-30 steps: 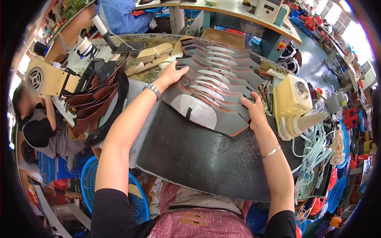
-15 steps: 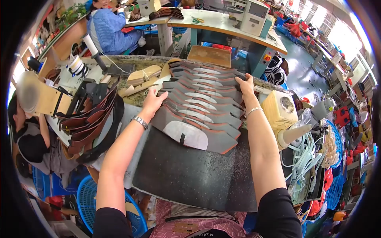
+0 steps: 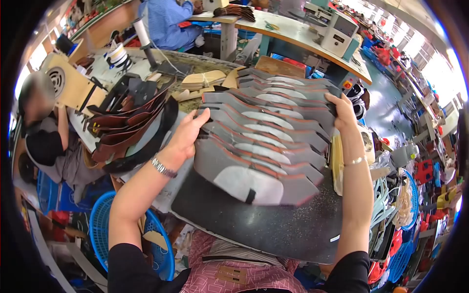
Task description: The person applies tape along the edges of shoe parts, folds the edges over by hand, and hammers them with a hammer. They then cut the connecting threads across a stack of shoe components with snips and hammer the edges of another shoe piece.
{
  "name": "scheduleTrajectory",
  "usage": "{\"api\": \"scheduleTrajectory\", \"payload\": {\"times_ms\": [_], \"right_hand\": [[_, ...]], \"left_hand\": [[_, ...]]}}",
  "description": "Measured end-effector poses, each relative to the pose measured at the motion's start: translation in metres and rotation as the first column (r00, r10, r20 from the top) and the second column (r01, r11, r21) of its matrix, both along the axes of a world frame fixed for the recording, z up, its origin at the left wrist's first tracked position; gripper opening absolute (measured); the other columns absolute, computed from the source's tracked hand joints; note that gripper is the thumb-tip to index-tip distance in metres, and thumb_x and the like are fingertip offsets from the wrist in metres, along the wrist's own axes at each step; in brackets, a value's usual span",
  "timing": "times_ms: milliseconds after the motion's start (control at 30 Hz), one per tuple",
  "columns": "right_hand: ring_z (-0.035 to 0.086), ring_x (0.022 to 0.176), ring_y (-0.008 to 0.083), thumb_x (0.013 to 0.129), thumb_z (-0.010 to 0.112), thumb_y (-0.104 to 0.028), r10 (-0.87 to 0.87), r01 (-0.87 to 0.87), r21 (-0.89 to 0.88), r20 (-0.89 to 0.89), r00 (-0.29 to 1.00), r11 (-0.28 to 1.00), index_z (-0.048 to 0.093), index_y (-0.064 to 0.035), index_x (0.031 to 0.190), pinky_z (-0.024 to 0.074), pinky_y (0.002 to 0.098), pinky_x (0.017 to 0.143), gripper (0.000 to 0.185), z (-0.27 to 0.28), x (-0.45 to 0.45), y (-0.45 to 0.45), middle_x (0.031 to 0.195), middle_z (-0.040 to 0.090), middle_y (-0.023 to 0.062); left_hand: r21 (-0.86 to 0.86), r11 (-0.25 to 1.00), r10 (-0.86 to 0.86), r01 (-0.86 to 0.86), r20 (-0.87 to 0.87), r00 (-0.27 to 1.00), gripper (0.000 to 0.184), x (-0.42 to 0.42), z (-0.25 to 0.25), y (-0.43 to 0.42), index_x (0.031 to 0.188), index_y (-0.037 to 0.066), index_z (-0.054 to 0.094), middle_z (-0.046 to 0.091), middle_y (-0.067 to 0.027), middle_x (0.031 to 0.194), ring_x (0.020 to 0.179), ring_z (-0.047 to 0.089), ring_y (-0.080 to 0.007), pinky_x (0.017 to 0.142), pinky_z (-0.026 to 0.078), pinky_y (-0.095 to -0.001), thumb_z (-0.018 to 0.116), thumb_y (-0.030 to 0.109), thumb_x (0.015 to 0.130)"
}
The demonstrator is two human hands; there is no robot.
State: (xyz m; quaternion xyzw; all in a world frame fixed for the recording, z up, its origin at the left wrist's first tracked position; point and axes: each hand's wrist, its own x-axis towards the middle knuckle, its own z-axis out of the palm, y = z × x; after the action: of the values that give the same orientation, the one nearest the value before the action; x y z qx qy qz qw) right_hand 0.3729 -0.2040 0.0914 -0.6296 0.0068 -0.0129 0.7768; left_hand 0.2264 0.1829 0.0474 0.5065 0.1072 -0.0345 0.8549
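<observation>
A fanned stack of grey, leather-like cut pieces [image 3: 288,183] lies overlapped in a row above the black work mat [image 3: 220,215]. Orange-red lines run along their edges, and each has a pale rounded patch; the nearest patch carries a small black mark. My left hand [image 3: 183,136] grips the stack's left edge, thumb on top and fingers mostly hidden beneath. On the far right edge, my right hand [image 3: 345,113] is closed around the pieces, its lower fingers out of sight. The stack's near end looks slightly blurred.
To the left sits a pile of brown and black pieces [image 3: 129,132]; beige pieces [image 3: 202,79] lie behind. A blue basket [image 3: 100,229] stands below left. Pale cords [image 3: 383,200] hang at right. One person in blue [image 3: 166,24] sits opposite, another person [image 3: 46,134] at left.
Both hands have shifted the stack toward me and to the right in view, and it appears larger. The camera view has also turned somewhat to the left.
</observation>
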Motion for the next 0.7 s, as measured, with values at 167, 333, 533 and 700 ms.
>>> {"api": "scheduleTrajectory", "payload": {"times_ms": [167,333,533,700], "right_hand": [[0.065,0.089,0.0223,0.078,0.073,-0.009,-0.098,0.073,-0.312,-0.065,0.993,0.947,0.059,-0.0002,0.115,0.0529,0.0372,0.081,0.041,-0.068,-0.029,-0.006,0.103,0.067,0.0114],[0.041,0.129,0.0389,0.08,0.071,-0.018,-0.171,0.442,-0.768,0.412,0.895,0.464,0.04,-0.0006,0.138,0.0321,0.0433,0.11,0.068,-0.095,-0.08,0.032,0.138,0.045,0.024],[0.038,0.131,0.0396,0.082,0.07,-0.013,0.081,0.417,-0.798,0.496,0.864,0.436,0.046,-0.0023,0.136,0.0315,0.0463,0.11,0.06,-0.057,-0.158,0.05,0.142,0.041,0.022],[0.052,0.119,0.038,0.08,0.072,-0.009,-0.015,0.362,-0.853,0.384,0.923,0.376,0.051,-0.0031,0.131,0.0443,0.0424,0.099,0.056,-0.064,-0.229,0.004,0.136,0.049,0.0207]], "left_hand": [[0.623,0.78,-0.029,-0.05,0.116,0.993,0.048,-0.044,0.012,0.003,0.134,0.001,0.045,0.055,-0.0119,0.128,0.117,0.053,-0.0207,0.099,0.043,-0.0358,0.064,0.016,0.092],[0.926,0.138,-0.242,-0.352,0.376,0.894,0.026,0.067,0.034,0.054,0.106,0.003,0.067,0.067,-0.0138,0.107,0.1,0.064,-0.0267,0.09,0.049,-0.0355,0.07,0.017,0.083],[0.913,-0.263,-0.226,-0.312,0.256,0.94,0.036,0.248,-0.061,0.12,0.104,0.014,0.071,0.068,-0.0175,0.105,0.1,0.065,-0.0364,0.085,0.052,-0.0452,0.076,0.032,0.074],[0.888,-0.404,-0.278,-0.219,0.109,0.954,0.016,0.276,-0.091,0.124,0.082,0.011,0.072,0.068,-0.0182,0.091,0.09,0.065,-0.0389,0.076,0.052,-0.0504,0.061,0.02,0.077]]}}
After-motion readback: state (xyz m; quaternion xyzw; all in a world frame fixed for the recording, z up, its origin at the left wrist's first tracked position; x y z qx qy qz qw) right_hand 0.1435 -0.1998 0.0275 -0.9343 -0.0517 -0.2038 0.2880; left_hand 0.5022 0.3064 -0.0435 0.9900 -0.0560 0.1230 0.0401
